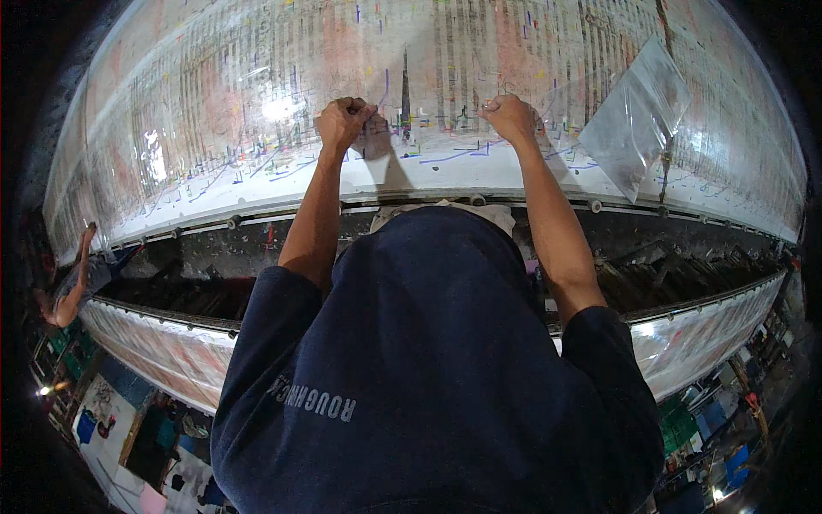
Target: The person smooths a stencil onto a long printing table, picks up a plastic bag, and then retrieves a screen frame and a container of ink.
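Both my arms reach over a long, pale printing-type table [462, 176] whose top is covered with coloured pencil-like marks and dark and reddish stripes. My left hand [343, 122] is closed in a pinch just above the surface, left of a dark, narrow, pointed mark [405, 107]. To the right of that mark, my right hand [511, 116] is likewise closed, thumb and fingers together. Whatever the fingers pinch is too thin or see-through to make out. A clear, glossy plastic sheet [638, 120] lies on the table to the right of my right hand.
Along the near table edge runs a rail [282, 214] with small round knobs. Behind me stands a second long table [163, 343] with similar stripes. Another person's arm [83, 270] reaches to the table at the far left. Pale cloth [505, 216] hangs at the near edge.
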### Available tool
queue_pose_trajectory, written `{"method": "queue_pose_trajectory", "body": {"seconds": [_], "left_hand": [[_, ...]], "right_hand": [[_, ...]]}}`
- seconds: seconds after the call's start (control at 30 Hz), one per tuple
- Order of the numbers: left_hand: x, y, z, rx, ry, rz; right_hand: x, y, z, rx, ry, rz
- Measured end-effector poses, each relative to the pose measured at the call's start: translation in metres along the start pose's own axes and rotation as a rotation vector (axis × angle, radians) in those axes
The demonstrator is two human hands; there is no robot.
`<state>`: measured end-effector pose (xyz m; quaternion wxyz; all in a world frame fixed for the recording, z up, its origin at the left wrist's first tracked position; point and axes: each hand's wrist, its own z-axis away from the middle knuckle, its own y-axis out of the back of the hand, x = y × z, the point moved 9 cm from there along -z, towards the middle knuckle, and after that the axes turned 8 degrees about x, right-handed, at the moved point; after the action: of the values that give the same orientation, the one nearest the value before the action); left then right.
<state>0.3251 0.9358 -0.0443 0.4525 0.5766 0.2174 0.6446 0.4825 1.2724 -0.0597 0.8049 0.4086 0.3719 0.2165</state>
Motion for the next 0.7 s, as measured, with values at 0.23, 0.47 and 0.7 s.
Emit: {"method": "queue_pose_trajectory", "body": {"seconds": [0.23, 0.47, 0.7], "left_hand": [[0.0023, 0.0029, 0.0025, 0.056, -0.024, -0.025], [0.0059, 0.0049, 0.0042, 0.070, -0.069, 0.021], [0.0030, 0.0031, 0.0053, 0.069, -0.045, 0.077]], "right_hand": [[0.0061, -0.0052, -0.0004, -0.060, -0.080, -0.001], [-0.0038, 0.0046, 0.0027, -0.042, -0.058, 0.046], [0.0011, 0.0004, 0.0002, -0.053, -0.085, 0.005]]}}
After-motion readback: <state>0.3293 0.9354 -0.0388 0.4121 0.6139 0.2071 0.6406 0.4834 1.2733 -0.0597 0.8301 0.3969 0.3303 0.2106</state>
